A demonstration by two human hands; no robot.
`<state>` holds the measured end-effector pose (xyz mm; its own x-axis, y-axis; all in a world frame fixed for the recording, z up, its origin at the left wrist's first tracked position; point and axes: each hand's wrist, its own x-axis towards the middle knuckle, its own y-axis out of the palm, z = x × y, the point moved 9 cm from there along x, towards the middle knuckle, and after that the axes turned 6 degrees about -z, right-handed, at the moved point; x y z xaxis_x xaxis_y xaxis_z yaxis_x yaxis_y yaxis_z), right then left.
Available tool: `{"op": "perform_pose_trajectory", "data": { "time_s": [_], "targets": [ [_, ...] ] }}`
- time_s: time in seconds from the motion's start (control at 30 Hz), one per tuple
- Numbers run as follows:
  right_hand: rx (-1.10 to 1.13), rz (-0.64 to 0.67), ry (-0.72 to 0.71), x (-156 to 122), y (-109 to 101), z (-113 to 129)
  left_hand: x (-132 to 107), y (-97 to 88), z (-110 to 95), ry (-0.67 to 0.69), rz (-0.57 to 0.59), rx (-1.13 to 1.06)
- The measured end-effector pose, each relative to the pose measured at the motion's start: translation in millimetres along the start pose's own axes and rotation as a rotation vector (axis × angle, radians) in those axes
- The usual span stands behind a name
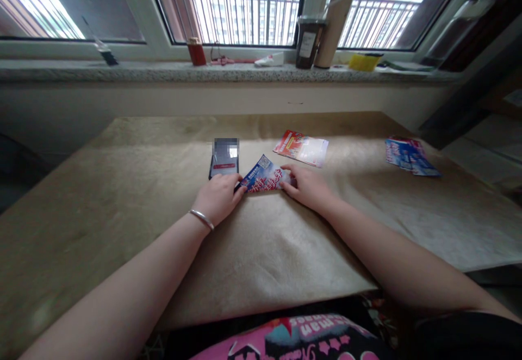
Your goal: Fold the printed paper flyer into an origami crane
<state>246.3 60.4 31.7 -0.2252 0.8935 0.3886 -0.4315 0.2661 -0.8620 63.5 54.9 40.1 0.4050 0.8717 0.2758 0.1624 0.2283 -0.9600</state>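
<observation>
Head view: we record a folded leaflet [263, 178] lying on the table [122, 202], mid-surface. The left hand [220, 197], fingers curled, pinches its left corner. The right hand [309, 187] grips its right end. We note a phone [224, 159] just beside the left hand and a red-white leaflet [302, 148] beyond.

- Folded leaflet [264, 175]: QR code on blue corner; red print too small to read.
- Phone [224, 157] screen: blurred, illegible.
- Pink garment [310, 338]: inverted white lettering, unreadable.
</observation>
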Motion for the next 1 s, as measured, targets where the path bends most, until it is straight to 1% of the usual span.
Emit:
{"op": "perform_pose_trajectory", "data": {
  "time_s": [0.23,0.5,0.7,1.0],
  "targets": [
    [-0.058,0.013,-0.009,4.0,3.6,0.9,7.0,8.1,4.5,-0.078,0.026,0.011],
    [-0.089,0.045,0.012,4.7,6.6,-1.8,5.1,6.1,3.0,-0.092,0.02,0.035],
    [-0.099,0.075,0.027,4.3,5.3,0.3,4.5,6.1,3.9,-0.135,0.03,0.093],
    [-0.015,0.088,0.048,4.1,9.0,-5.7,-1.2,5.7,5.7,-0.083,0.049,0.143]
  ]
}}
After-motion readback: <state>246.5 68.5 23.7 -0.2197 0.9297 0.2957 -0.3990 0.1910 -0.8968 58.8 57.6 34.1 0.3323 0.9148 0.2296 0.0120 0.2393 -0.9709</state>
